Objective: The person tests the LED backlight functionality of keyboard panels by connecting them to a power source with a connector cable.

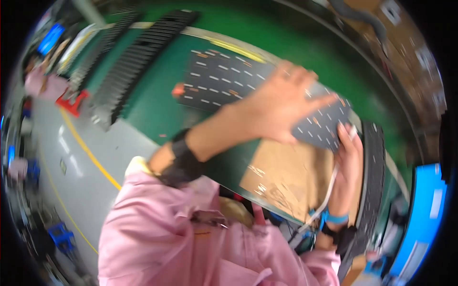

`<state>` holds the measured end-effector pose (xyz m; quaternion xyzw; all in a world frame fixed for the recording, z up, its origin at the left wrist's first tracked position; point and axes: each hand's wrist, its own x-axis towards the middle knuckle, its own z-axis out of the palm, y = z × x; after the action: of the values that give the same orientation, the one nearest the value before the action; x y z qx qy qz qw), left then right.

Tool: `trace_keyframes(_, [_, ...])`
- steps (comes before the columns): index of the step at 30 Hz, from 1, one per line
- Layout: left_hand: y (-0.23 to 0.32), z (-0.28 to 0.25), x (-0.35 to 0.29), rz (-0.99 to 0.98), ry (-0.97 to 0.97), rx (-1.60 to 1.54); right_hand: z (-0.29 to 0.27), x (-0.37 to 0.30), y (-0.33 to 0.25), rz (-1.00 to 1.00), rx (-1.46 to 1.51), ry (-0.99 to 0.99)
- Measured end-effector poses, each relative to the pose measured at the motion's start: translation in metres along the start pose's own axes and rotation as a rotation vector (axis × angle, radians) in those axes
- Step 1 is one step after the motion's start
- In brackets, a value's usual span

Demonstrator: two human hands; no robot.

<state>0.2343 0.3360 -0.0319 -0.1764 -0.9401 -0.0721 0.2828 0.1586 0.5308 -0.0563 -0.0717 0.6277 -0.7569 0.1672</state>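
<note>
A dark grey panel (217, 78) patterned with rows of short white bars and a few small orange parts lies tilted over the green work table. My left hand (281, 102) reaches across it, fingers spread flat on its surface and slightly blurred. At the panel's lower right corner my right hand (349, 155) grips the edge with its fingertips. Something small and white shows beside those fingertips, too blurred to name. A white cord (329, 193) runs along the right palm, past a blue wrist strap (337, 219). Under the panel lies brown cardboard (281, 167).
Long black slotted racks (138, 59) stand at the table's far left, one with a red clamp-like end (73, 102). Another black strip (373, 167) lines the right side. A yellow strip (236, 50) lies along the far edge. A blue bin (420, 224) stands at right.
</note>
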Motion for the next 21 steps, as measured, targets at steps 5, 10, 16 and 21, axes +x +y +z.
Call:
trace_keyframes(5, [-0.012,-0.006,0.002,-0.133,-0.026,0.118,0.000,0.002,0.004,0.144,-0.065,-0.141])
trace_keyframes(10, [-0.018,-0.015,0.006,-0.211,0.035,0.068,0.015,-0.003,0.013,0.102,0.057,-0.264])
trace_keyframes(16, [-0.009,-0.009,0.010,-0.261,-0.010,0.038,0.022,-0.017,0.015,-0.227,-0.379,-0.308])
trace_keyframes(21, [-0.004,-0.006,0.009,-0.223,-0.008,0.047,0.020,-0.017,0.011,-0.195,-0.350,-0.284])
